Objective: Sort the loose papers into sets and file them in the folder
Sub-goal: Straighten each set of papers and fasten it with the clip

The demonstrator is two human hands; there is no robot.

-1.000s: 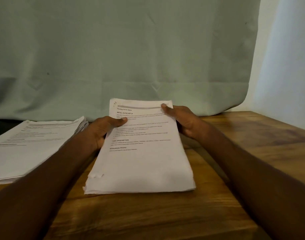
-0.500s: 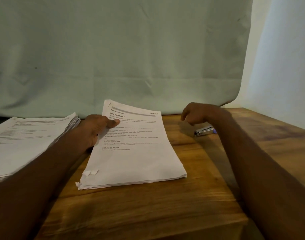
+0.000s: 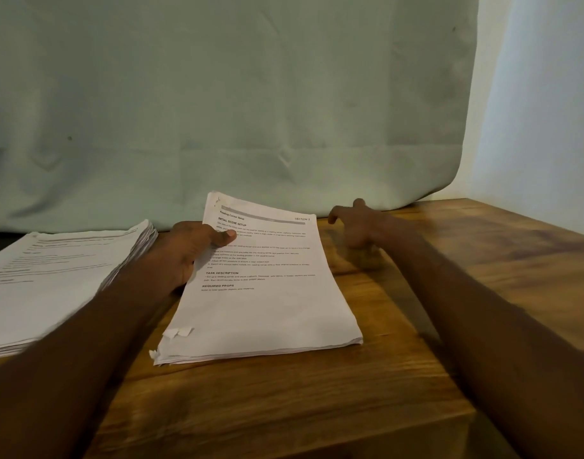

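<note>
Left hand (image 3: 188, 251) fingers grip paper set (image 3: 264, 293) left edge

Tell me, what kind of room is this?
Probably a home desk corner set up for paperwork: a wooden table, two stacks of printed papers, and a green cloth hung against the wall behind.
</note>
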